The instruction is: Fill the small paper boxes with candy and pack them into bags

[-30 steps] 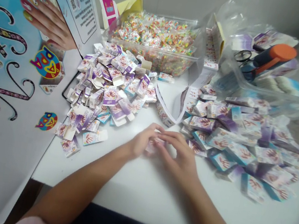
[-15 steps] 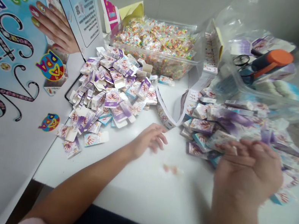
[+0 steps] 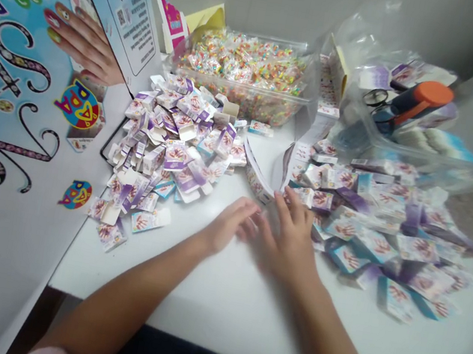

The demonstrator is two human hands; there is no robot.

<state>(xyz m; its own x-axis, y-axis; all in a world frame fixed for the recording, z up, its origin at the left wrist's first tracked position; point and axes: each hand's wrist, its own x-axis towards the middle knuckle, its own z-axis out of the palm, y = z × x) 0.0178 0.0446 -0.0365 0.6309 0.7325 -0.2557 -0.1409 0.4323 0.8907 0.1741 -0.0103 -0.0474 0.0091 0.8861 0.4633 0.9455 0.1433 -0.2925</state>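
Observation:
My left hand (image 3: 228,226) rests on the white table (image 3: 218,302), fingers loosely curled, with nothing visible in it. My right hand (image 3: 290,240) lies palm down right beside it, fingers spread, fingertips touching those of the left hand. Its fingers reach toward a folded strip of flat cartons (image 3: 258,179) and the edge of a heap of closed small purple-and-teal boxes (image 3: 382,233) on the right. A heap of small cartons with open flaps (image 3: 174,141) lies to the left of my hands. What lies under my right palm is hidden.
A clear tub of colourful small packets (image 3: 246,72) stands at the back. A plastic bag (image 3: 413,110) holding scissors and an orange-capped tool sits at the back right. A large blue printed display board (image 3: 23,115) leans along the left. The table's front edge runs just below my forearms.
My right hand, which had swung out over the right heap half a second ago, has come back to the left hand. The small item then lying on the table is no longer visible.

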